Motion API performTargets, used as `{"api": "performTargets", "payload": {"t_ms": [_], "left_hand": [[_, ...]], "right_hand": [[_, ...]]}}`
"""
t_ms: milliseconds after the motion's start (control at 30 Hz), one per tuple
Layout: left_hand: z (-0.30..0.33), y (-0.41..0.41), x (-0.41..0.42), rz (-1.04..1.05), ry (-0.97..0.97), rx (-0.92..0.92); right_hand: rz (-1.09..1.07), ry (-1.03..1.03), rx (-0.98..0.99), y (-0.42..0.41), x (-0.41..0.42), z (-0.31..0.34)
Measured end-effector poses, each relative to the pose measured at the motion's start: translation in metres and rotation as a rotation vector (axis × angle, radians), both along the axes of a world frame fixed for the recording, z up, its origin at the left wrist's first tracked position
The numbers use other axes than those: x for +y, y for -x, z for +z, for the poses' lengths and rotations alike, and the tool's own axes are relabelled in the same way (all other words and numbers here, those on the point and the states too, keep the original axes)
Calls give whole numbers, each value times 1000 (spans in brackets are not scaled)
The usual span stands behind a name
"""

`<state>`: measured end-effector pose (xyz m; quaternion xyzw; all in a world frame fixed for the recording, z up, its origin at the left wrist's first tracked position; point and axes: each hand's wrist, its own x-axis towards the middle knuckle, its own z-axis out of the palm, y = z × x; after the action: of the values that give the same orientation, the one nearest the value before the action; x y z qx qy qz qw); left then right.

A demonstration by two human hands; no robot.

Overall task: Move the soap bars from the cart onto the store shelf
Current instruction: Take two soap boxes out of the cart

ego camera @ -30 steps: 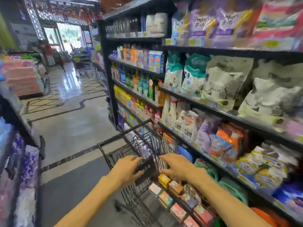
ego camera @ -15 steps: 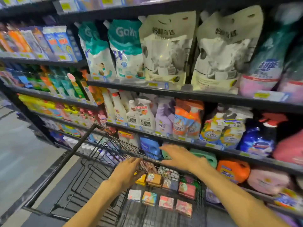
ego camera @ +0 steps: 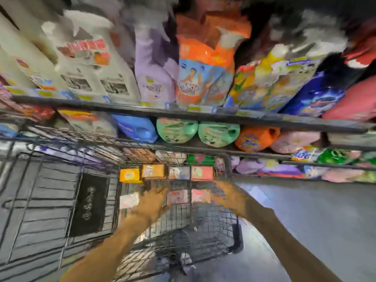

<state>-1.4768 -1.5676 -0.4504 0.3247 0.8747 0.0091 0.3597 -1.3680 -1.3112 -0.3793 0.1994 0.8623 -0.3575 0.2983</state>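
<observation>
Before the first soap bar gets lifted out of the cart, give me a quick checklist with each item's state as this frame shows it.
1. Soap bars in the cart: ok, two rows of boxes lie in the basket.
2. Left hand over the bars: ok, it reaches above the near row.
3. Left hand gripping a bar: cannot tell, blurred.
4. Right hand at the basket's right edge: ok; whether it grips anything, cannot tell.
5. Cart beside the shelf: ok, the basket sits right under the lower shelves.
6. Free spot for soap on the shelf: cannot tell, every visible stretch is filled with bags and jugs.
</observation>
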Motion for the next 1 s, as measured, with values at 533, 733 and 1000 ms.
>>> {"api": "performTargets", "payload": {"t_ms": [533,733,1000], "left_hand": [[-217,8,23,-43,14,83],[-213,9,24,179,-150,-13],[-196,4,16,333,-262,-28]], "right_hand": [[-54,-108,-35,-16,-35,-170],[-206,-72,-33,-9,-32,-182],[-389,-98,-56,-3,-24,-200]]}}
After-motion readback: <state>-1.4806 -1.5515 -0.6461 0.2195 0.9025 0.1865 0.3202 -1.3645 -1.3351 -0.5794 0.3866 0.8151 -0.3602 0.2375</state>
